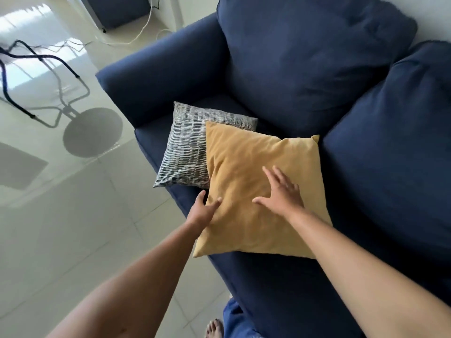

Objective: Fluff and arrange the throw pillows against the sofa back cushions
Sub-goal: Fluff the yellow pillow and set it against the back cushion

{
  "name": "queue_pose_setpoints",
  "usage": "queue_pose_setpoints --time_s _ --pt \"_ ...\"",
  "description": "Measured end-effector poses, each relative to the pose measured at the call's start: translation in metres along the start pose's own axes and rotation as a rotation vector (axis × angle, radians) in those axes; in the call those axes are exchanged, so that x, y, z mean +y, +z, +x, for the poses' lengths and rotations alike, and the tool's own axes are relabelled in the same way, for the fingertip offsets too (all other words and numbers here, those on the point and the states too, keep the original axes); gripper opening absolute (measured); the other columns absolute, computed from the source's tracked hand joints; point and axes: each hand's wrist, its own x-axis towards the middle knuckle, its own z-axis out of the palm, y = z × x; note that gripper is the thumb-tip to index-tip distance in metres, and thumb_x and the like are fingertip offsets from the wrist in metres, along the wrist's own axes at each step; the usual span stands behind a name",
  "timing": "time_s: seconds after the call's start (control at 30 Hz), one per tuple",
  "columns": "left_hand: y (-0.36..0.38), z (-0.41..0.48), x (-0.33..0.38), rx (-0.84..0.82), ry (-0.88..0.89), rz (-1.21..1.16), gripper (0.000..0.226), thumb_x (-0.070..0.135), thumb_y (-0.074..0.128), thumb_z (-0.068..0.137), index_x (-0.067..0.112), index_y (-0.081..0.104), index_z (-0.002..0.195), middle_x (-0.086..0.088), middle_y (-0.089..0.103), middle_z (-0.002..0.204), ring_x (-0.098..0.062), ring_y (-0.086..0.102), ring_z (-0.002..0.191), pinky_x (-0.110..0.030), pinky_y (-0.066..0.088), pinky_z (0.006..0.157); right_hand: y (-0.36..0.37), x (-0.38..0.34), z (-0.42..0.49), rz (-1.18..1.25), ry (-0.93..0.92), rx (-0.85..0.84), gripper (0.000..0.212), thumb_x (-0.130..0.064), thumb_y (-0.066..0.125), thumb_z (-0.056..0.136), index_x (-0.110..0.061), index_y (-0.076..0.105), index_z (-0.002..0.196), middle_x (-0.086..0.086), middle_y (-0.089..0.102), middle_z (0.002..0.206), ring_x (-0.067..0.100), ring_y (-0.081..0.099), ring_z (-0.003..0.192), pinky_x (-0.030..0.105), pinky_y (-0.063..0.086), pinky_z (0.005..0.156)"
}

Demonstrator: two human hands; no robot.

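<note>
1. Pale tiled floor (73, 215) runs along the left; the navy sofa (280, 289) fills the right, with two plump back cushions (305, 57) standing at the rear.
2. Your yellow pillow (256, 191) lies flat on the seat, overlapping the striped grey pillow (188, 147) beside the armrest. Neither leans on the back cushions yet.
3. Your left hand (205, 211) is part open, thumb and fingers touching the yellow pillow's near-left edge; whether it grips, I cannot tell.
4. Your right hand (280, 193) is spread flat over the pillow's middle, holding nothing.
5. To fluff well, take opposite edges, lift, and press inward repeatedly so the filling spreads evenly.
6. Then stand it upright against a back cushion, likely freeing the grey pillow beneath.
</note>
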Motion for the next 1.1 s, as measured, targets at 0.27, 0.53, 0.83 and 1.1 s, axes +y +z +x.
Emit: queue_pose_setpoints --time_s 0.27,0.53,0.83,1.1 --pt "0.015 0.032 -0.011 -0.135 0.024 -0.165 0.074 0.043 0.079 0.084 0.035 0.045 0.148 0.009 0.064 0.13 -0.008 0.06 0.113 -0.028 0.048 0.098 0.039 0.015 0.044 -0.061 0.023 -0.048 0.101 -0.068 0.062 0.077 -0.037 0.009 0.157 -0.006 0.001 0.167 0.015 0.004 0.153 0.047 0.015 0.116" --pt "0.022 -0.014 0.061 -0.248 0.265 -0.221 0.064 0.03 0.084 0.081 0.046 0.053 0.135 0.023 0.073 0.113 0.001 0.069 0.104 -0.019 0.056 0.086 -0.013 0.028 0.016 0.372 -0.04 0.165 0.061 -0.037 0.063 0.093 -0.038 0.038 0.149 -0.005 0.03 0.161 0.015 0.025 0.149 0.049 0.02 0.119" --pt "0.098 -0.061 0.175 -0.355 0.422 -0.143 0.097 0.036 0.083 0.079 0.037 0.027 0.158 -0.003 0.068 0.126 -0.014 0.069 0.111 -0.04 0.053 0.103 -0.107 0.054 -0.083 0.796 0.021 0.26 0.036 -0.063 0.052 0.09 -0.053 0.055 0.124 -0.023 0.047 0.145 -0.006 0.038 0.136 0.037 0.032 0.118" --pt "0.199 -0.089 0.259 -0.485 0.458 -0.047 0.092 0.028 0.077 0.088 0.037 0.019 0.159 -0.01 0.07 0.108 -0.019 0.073 0.086 -0.026 0.057 0.056 -0.113 0.087 -0.157 0.659 0.097 0.567 0.114 -0.084 0.068 0.058 -0.041 0.021 0.153 -0.02 0.021 0.16 0.008 0.026 0.146 0.04 0.032 0.115"
